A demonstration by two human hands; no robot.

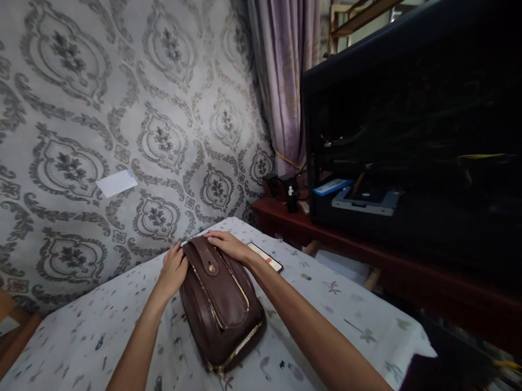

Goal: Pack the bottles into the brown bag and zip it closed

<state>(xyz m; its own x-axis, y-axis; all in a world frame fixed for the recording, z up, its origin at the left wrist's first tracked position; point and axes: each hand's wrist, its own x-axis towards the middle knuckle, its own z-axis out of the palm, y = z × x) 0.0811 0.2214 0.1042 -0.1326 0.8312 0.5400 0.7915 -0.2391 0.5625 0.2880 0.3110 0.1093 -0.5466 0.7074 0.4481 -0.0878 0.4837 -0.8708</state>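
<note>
A dark brown leather bag (pixel 225 293) with gold zippers and a round gold clasp lies on the patterned white cloth (pixel 338 325). My left hand (pixel 174 270) rests against the bag's far left side, its fingers bent over the edge and partly hidden. At the far right edge, my right hand (pixel 228 244) lies on the bag with its fingers stretched toward the top flap. Beside my right forearm is a phone (pixel 266 257) with its screen lit, partly covered by the arm.
Patterned wallpaper (pixel 166 136) rises behind the cloth-covered surface. At right, a red-brown cabinet (pixel 284 217) holds a large black screen (pixel 415 123) and a small dark bottle (pixel 291 201). Below them, a drawer (pixel 343 264) stands pulled out. A purple curtain (pixel 287 77) hangs in the corner.
</note>
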